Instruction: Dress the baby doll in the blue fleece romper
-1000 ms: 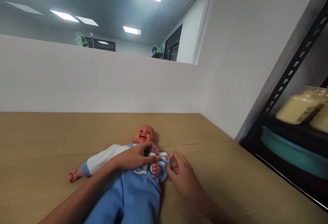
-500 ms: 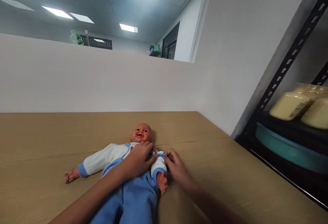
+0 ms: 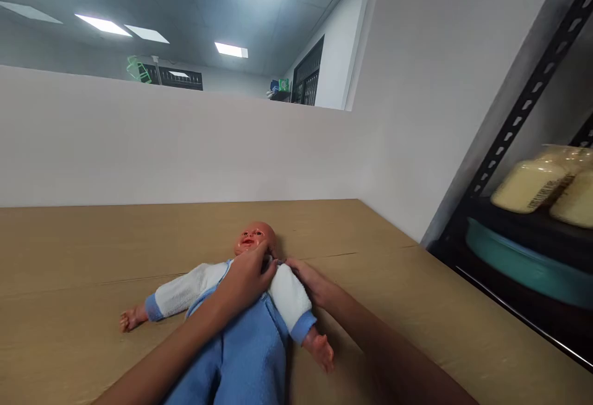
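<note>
A baby doll (image 3: 256, 236) lies face up on the brown table. Its outfit (image 3: 250, 343) has white fleece sleeves and blue legs, with blue cuffs. My left hand (image 3: 248, 276) lies across the doll's chest, its fingers closed at the collar just under the chin. On the other side, my right hand (image 3: 308, 278) pinches the cloth at the top of the shoulder, close to the left fingertips. Between the hands a white sleeve (image 3: 291, 297) slants outward, and the doll's bare hand (image 3: 319, 349) sticks out of its cuff. My fingers hide most of the neckline.
The brown table (image 3: 83, 244) meets a low white wall (image 3: 185, 152) at the back and another wall at the right. A black metal shelf (image 3: 523, 235) stands to the right, holding a teal basin (image 3: 523, 263) and cream-coloured packages (image 3: 532, 186).
Both hands have moved up from the doll's upper arm to its shoulder and neck. The doll's arm between them now points further outward. The blue trim pinched earlier is no longer visible.
</note>
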Demonstrator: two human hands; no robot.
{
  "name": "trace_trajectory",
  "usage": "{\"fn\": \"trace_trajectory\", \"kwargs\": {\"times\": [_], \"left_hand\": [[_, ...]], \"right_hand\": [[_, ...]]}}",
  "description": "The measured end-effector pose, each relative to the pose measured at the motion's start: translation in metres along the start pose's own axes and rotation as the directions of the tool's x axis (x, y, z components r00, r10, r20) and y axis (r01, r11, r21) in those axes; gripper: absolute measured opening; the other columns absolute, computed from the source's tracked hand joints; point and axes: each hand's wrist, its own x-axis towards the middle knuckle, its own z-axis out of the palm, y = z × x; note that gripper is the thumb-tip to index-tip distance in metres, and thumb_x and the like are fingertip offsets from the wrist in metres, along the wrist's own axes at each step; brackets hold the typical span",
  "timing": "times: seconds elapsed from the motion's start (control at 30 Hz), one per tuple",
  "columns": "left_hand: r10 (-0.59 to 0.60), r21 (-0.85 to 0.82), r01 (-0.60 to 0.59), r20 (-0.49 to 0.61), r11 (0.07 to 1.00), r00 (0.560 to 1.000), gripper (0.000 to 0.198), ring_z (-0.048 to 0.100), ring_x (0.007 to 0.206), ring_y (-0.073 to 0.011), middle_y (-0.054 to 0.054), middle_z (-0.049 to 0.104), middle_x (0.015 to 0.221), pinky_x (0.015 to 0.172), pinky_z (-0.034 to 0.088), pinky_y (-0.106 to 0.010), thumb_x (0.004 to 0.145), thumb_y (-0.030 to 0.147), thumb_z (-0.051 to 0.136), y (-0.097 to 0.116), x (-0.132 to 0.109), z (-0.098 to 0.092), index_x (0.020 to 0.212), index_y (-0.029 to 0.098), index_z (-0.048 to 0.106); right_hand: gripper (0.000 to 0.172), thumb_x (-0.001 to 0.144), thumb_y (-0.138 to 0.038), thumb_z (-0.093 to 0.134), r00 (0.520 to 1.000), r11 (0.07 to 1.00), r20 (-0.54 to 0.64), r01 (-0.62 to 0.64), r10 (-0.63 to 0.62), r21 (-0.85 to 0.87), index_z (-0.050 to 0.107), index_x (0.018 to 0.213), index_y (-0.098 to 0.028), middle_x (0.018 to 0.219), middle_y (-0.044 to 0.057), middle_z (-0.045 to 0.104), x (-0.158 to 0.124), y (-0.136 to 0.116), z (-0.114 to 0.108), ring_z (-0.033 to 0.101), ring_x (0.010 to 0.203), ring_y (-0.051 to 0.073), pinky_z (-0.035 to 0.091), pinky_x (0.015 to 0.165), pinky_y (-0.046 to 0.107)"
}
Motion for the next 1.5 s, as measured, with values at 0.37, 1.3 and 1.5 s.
{"fn": "trace_trajectory", "kwargs": {"times": [0.37, 1.3, 1.5], "left_hand": [[-0.043, 0.144, 0.047, -0.026, 0.988, 0.999, 0.015, 0.072, 0.097, -0.0312, -0.012, 0.076, 0.105, 0.076, 0.048, -0.038, 0.092, 0.013, 0.050, -0.009, 0.002, -0.018, 0.102, 0.023, 0.055], [-0.310, -0.487, 0.339, 0.142, 0.805, 0.940, 0.040, 0.058, 0.096, -0.0262, -0.002, 0.066, 0.096, 0.086, 0.048, -0.034, 0.095, 0.065, 0.057, -0.065, -0.112, -0.059, 0.098, 0.025, 0.063], [-0.417, -0.742, 0.329, 0.074, 0.584, 0.906, 0.042, 0.054, 0.075, -0.0185, 0.002, 0.060, 0.080, 0.070, 0.047, -0.027, 0.088, 0.066, 0.069, -0.078, -0.111, -0.041, 0.090, 0.025, 0.062]], "right_hand": [[0.076, 0.071, -0.028, 0.083, 0.970, 0.794, 0.179, 0.236, -0.163, -0.560, 0.058, 0.143, -0.031, 0.127, 0.006, 0.075, -0.073, -0.038, -0.048, 0.071, 0.107, 0.028, 0.054, 0.090, 0.036], [0.020, 0.099, -0.043, 0.060, 0.917, 0.782, 0.120, 0.388, -0.380, -0.488, 0.062, 0.092, -0.024, 0.093, 0.004, 0.066, -0.087, -0.016, 0.001, 0.062, 0.089, 0.023, 0.049, 0.083, 0.038], [0.045, 0.099, -0.069, 0.051, 0.968, 0.960, 0.037, 0.251, -0.248, -0.124, 0.052, 0.088, -0.025, 0.081, -0.003, 0.047, -0.063, 0.005, -0.009, 0.049, 0.077, 0.018, 0.046, 0.075, 0.032]]}}
